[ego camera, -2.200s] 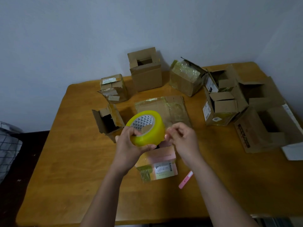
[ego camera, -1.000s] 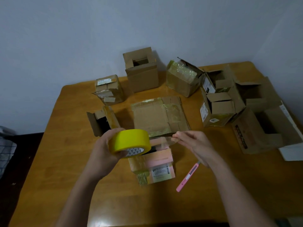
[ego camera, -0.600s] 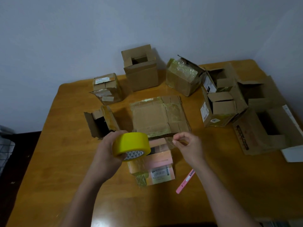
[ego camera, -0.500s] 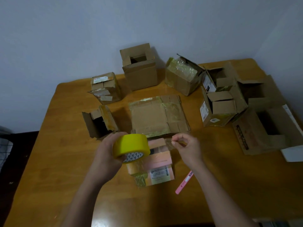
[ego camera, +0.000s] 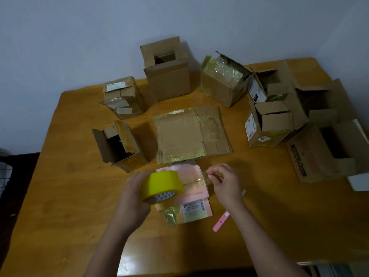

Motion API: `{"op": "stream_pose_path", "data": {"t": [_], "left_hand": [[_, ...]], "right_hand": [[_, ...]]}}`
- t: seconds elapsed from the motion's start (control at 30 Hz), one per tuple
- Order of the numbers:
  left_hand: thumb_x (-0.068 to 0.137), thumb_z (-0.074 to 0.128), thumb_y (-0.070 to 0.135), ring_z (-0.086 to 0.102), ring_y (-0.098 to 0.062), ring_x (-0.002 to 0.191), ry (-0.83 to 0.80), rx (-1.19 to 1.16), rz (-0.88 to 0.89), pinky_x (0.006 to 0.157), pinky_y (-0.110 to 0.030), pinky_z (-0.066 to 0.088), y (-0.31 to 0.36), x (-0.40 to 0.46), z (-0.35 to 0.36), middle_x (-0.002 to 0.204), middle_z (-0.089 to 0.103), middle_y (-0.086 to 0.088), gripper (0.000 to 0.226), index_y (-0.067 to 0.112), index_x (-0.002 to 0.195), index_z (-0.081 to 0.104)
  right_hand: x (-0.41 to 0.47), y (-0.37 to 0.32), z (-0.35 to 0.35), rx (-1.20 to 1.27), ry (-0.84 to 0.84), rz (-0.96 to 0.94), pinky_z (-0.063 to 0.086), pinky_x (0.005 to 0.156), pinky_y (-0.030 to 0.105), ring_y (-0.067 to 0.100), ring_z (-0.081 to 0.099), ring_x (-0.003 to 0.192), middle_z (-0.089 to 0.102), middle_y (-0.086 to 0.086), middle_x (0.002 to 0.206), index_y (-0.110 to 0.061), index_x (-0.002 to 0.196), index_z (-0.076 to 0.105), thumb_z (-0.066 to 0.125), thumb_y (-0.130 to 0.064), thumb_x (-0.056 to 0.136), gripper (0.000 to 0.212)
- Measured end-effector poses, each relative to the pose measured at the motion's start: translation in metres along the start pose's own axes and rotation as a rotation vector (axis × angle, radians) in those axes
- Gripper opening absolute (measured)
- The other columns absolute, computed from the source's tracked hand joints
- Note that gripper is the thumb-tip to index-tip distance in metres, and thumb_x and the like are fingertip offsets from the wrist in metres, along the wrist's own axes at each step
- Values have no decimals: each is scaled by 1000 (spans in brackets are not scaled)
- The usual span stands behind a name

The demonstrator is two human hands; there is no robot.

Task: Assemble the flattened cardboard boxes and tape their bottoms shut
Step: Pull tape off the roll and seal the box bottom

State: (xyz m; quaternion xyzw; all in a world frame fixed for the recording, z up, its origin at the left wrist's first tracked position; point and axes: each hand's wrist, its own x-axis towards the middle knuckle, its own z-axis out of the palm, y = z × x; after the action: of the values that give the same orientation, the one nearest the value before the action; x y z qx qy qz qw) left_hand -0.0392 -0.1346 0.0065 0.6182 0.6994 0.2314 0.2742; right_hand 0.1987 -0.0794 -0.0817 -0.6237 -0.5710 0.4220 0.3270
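Left hand (ego camera: 131, 198) fingers curled round yellow tape roll (ego camera: 161, 185); right hand (ego camera: 225, 181) fingers pinching tape strip (ego camera: 196, 179), above pink box (ego camera: 187, 196)

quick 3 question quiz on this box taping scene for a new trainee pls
1. True or false: the left hand grips the yellow tape roll.
2. What do the right hand fingers pinch? A) pink cutter B) clear tape end C) a box flap
3. What lies flat on the table just beyond the pink box?

Key: 1 true. 2 B, the clear tape end. 3 the flattened cardboard box.
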Motion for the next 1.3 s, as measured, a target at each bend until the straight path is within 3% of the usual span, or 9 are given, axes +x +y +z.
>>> {"op": "stream_pose_path", "data": {"t": [0.13,0.23,0.37,0.57,0.7,0.83,1.03,1.17,1.3], "left_hand": [[62,83,-9,50,-14,109,-3,-64,22,82,-18,38,-10,0,-2,116,56,7,79,37,118,52],[67,81,-7,43,2,105,-31,-118,27,83,0,33,-12,-3,-3,120,49,6,86,37,132,46],[75,78,-1,43,7,104,-61,-165,15,81,1,34,-17,-5,-3,120,44,12,90,46,138,36],[77,78,6,39,-5,117,-71,-165,26,87,-9,35,-26,-2,-2,132,43,3,89,45,143,32],[77,78,5,39,-5,117,-59,-164,33,87,-18,35,-31,-2,2,132,42,6,93,46,145,29],[74,79,22,44,2,121,-37,-288,89,90,-9,40,-37,-7,2,132,48,17,74,48,135,44],[72,80,4,48,5,116,47,-268,36,84,-17,46,-61,-12,-19,128,55,1,76,44,128,49],[69,83,-1,51,-22,107,-27,-63,-23,85,-36,45,-91,-29,-43,114,53,-3,87,51,129,47],[74,78,-3,50,-8,107,-43,-240,-120,77,-22,45,-96,-51,-24,114,52,4,83,62,118,51]], "right_hand": [[-5,13,12,-136,-55,0,36,85,3,0,50,101,60,-10,110,-13,105,70,61,-4,91,19],[-3,20,12,-268,-57,-9,37,97,20,6,44,113,59,-11,116,-19,115,69,64,-17,91,24],[1,16,9,-185,-40,110,46,76,14,11,61,95,66,-2,101,-15,105,71,67,-12,89,17],[-12,16,5,-272,-31,159,48,86,19,14,62,107,68,1,116,-16,120,66,58,-8,94,28],[-24,-4,11,-84,-76,14,47,61,10,-3,60,73,71,-1,99,-27,131,53,56,-22,97,34],[-30,4,30,-140,-71,-143,40,92,2,3,58,111,46,-3,139,-5,125,63,56,-1,94,31],[-31,-2,34,-160,-104,-100,35,92,-3,9,52,117,45,7,143,3,128,55,51,12,92,38],[-32,-14,31,-245,-176,-103,43,82,-1,-9,54,108,57,-4,136,-24,133,55,57,-33,93,41],[-33,-12,36,-182,-225,-21,56,80,23,-10,66,82,69,-25,102,-42,134,48,49,-38,99,36]]}}
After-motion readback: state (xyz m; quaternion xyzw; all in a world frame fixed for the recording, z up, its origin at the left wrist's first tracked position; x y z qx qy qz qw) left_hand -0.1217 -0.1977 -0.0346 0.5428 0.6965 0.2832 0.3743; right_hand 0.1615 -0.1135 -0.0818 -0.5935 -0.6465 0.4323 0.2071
